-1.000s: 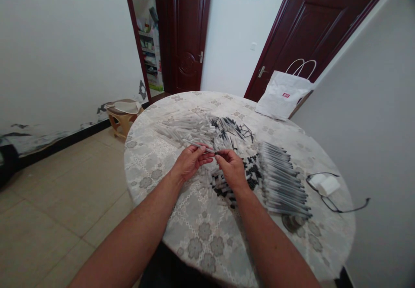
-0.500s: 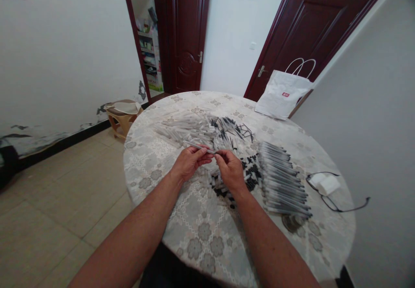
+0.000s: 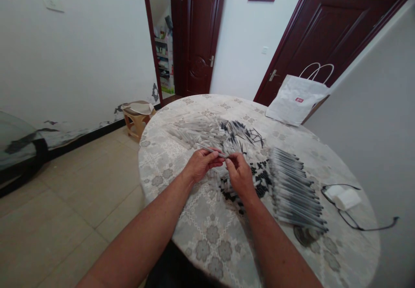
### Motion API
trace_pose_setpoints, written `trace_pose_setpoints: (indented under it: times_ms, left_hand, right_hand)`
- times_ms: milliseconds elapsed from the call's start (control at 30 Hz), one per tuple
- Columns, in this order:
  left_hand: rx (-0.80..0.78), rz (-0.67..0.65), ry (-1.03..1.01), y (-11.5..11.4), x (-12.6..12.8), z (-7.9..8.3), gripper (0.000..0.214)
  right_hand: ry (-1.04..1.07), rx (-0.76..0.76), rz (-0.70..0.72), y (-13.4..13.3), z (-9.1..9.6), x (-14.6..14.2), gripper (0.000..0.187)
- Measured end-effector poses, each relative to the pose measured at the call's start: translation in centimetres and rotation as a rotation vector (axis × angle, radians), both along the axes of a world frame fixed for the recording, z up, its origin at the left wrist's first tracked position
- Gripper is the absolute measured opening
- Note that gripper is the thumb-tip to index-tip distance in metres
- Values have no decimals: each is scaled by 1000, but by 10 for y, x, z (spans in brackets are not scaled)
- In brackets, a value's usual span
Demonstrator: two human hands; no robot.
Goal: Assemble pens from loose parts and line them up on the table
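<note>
My left hand (image 3: 201, 163) is closed around a thin translucent pen barrel (image 3: 207, 148), which points up and to the left. At the barrel's right end, my right hand (image 3: 240, 173) pinches with thumb and fingers; whether a small part sits in that pinch is hidden. Behind my hands lies a heap of clear pen barrels (image 3: 194, 129), with dark pen refills (image 3: 241, 129) at its right. Black pen caps (image 3: 262, 183) and small clear pieces are scattered under and beside my right hand. A stacked row of pens with dark refills (image 3: 296, 188) lies farther right.
The round table (image 3: 202, 251) has a patterned cloth. Eyeglasses (image 3: 359, 227) and folded white tissue (image 3: 347, 198) lie at the right, near a small round jar (image 3: 305, 236). A white paper bag (image 3: 296, 100) stands at the back right. A stool (image 3: 138, 117) stands beyond the left edge.
The view has swung left, so the scene sits farther right in the picture. Both hands keep the same hold on the pen barrel.
</note>
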State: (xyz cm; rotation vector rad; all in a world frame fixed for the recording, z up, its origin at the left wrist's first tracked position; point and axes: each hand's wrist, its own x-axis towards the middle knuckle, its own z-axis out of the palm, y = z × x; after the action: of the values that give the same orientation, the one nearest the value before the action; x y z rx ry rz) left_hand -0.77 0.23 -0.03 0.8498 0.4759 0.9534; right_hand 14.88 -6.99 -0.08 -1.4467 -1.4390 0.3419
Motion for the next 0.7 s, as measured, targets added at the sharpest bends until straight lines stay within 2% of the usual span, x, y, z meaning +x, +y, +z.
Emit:
trace_pose_setpoints:
  times_ms: [67, 167, 267, 333, 433, 567, 700]
  left_hand:
    - [1, -11, -2, 0, 0, -1, 31]
    - [0, -41, -1, 0, 0, -2, 33]
    - [3, -66, -8, 0, 0, -3, 32]
    - [7, -65, -14, -1, 0, -2, 32]
    - [6, -44, -23, -1, -1, -1, 32]
    - [-3, -34, -21, -1, -1, -1, 33]
    - [3, -62, -7, -2, 0, -1, 32]
  right_hand:
    - [-44, -23, 4, 0, 1, -1, 21]
    - [-67, -65, 9, 0, 2, -2, 35]
    - [-1, -92, 33, 0, 2, -3, 45]
    - [58, -90, 27, 0, 1, -2, 44]
    - [89, -49, 1, -2, 2, -1, 31]
    - [12, -37, 5, -3, 4, -1, 23]
    - [-38, -71, 17, -1, 1, -2, 40]
